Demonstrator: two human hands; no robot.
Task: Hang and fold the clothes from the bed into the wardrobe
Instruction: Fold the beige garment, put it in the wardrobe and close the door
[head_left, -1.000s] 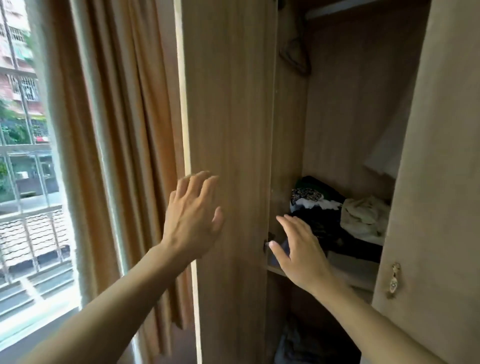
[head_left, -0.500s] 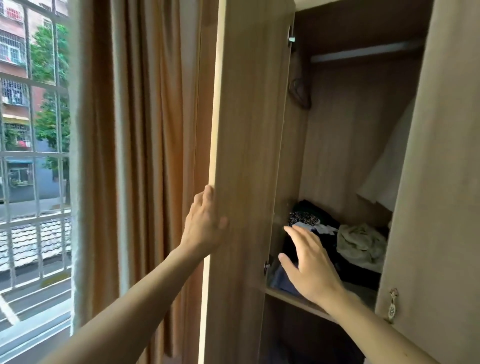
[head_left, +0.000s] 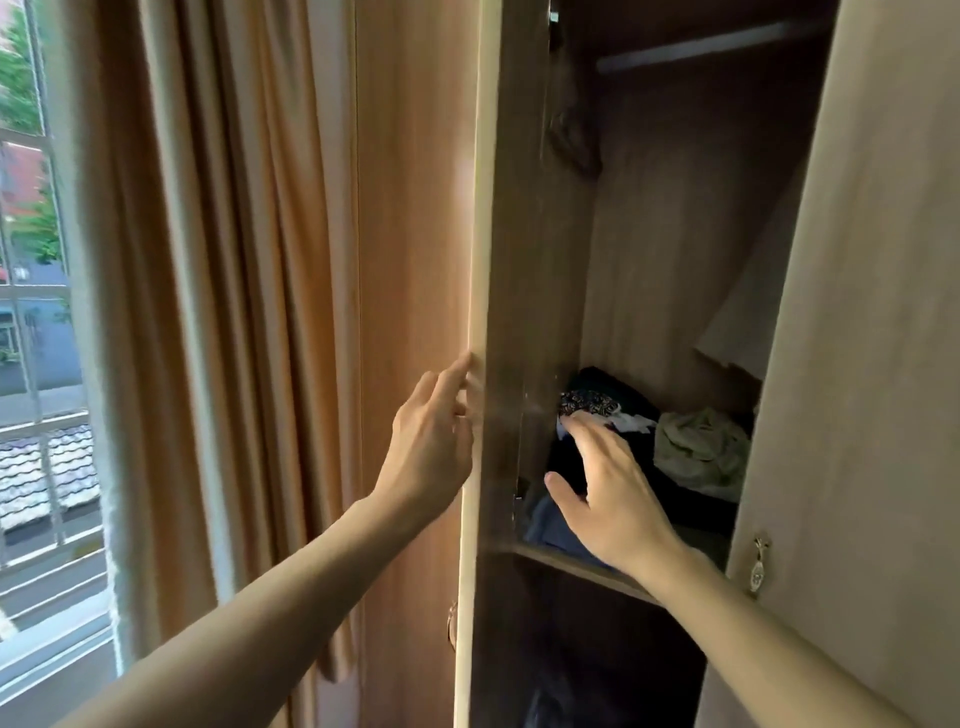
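Observation:
A wooden wardrobe stands open in front of me. Its left door (head_left: 415, 218) is swung wide, edge-on to me. My left hand (head_left: 434, 441) touches the door's front edge with straight fingers. My right hand (head_left: 608, 488) reaches into the compartment, fingers spread, over the pile of dark clothes (head_left: 597, 410) on the shelf (head_left: 566, 564); it grips nothing. A crumpled pale green garment (head_left: 698, 447) lies at the right of the pile. A hanging rail (head_left: 691, 47) runs across the top, and a white garment (head_left: 748, 317) hangs at the right.
The right wardrobe door (head_left: 872, 312) is near my right arm, with a small metal handle (head_left: 759, 564). Orange curtains (head_left: 218, 312) hang left of the wardrobe, beside a barred window (head_left: 36, 312). More dark cloth lies in the lower compartment (head_left: 561, 696).
The left door has swung further open under my left hand and is now edge-on. My right hand has moved deeper into the wardrobe, over the dark clothes.

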